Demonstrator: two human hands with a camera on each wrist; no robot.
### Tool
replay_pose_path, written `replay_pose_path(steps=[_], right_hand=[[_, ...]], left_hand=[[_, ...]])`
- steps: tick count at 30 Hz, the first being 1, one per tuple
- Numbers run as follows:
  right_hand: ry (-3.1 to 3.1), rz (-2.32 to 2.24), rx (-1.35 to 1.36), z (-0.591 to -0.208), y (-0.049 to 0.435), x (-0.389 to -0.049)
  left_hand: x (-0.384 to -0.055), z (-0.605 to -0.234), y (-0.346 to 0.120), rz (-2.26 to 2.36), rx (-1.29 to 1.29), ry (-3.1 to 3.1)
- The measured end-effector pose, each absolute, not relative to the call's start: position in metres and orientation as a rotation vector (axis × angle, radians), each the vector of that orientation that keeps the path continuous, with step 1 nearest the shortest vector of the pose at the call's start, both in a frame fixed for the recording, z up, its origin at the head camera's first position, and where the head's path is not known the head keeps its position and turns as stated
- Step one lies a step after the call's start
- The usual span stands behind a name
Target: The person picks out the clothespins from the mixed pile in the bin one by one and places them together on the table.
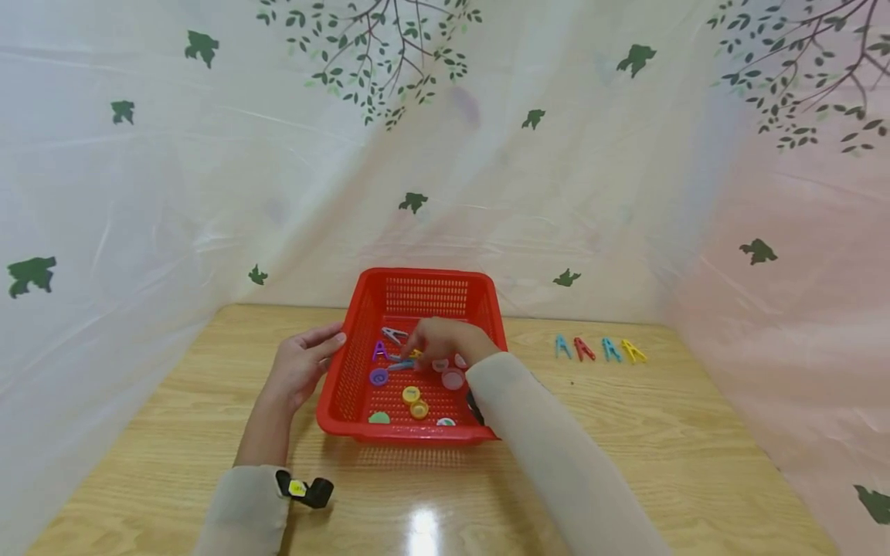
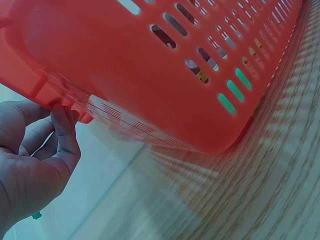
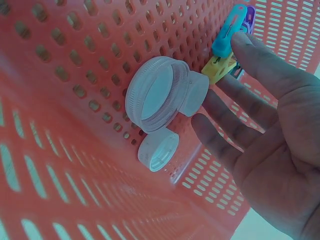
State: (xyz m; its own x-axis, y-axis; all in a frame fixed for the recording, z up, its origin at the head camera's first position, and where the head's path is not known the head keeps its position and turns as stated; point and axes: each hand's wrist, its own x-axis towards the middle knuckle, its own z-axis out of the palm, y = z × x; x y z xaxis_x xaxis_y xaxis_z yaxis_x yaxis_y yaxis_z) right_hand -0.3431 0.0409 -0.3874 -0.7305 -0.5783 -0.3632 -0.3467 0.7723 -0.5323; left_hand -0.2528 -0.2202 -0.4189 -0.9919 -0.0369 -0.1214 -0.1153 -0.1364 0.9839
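Observation:
My left hand (image 1: 300, 366) grips the side rim of a red plastic basket (image 1: 410, 434), its curled fingers up against the rim in the left wrist view. Inside the basket, my right hand (image 1: 445, 340) reaches down among small clothespins. In the right wrist view its thumb tip overlaps a blue clothespin (image 3: 229, 32), and a fingertip is beside a yellow clothespin (image 3: 219, 67). Purple (image 1: 379, 350) and pale grey (image 1: 394, 334) clothespins lie nearby. Clear caps (image 3: 155, 95) lie below the fingers. Part of the fingers is hidden behind the hand.
Yellow caps (image 1: 412, 394), a purple cap (image 1: 378, 377) and a green cap (image 1: 378, 418) lie on the basket floor. To the right, several clothespins (image 1: 584, 349) stand in a row on the wooden table (image 1: 626, 432). A leaf-printed curtain (image 1: 445, 170) hangs behind.

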Motion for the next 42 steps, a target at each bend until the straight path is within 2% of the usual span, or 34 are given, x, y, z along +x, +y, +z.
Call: replay_pose_path(steps=[29,42], right_hand=[[2.462,-0.679,-0.536,-0.3843,0.0405,-0.3425],[2.494,-0.53,-0.654,-0.3862,0.0417,-0.3454]], left_hand=[[-0.2563,-0.4196,-0.222,2.337,-0.172,2.022],[-0.2551,-0.4204,-0.2222,2.32,-0.169,2.041]])
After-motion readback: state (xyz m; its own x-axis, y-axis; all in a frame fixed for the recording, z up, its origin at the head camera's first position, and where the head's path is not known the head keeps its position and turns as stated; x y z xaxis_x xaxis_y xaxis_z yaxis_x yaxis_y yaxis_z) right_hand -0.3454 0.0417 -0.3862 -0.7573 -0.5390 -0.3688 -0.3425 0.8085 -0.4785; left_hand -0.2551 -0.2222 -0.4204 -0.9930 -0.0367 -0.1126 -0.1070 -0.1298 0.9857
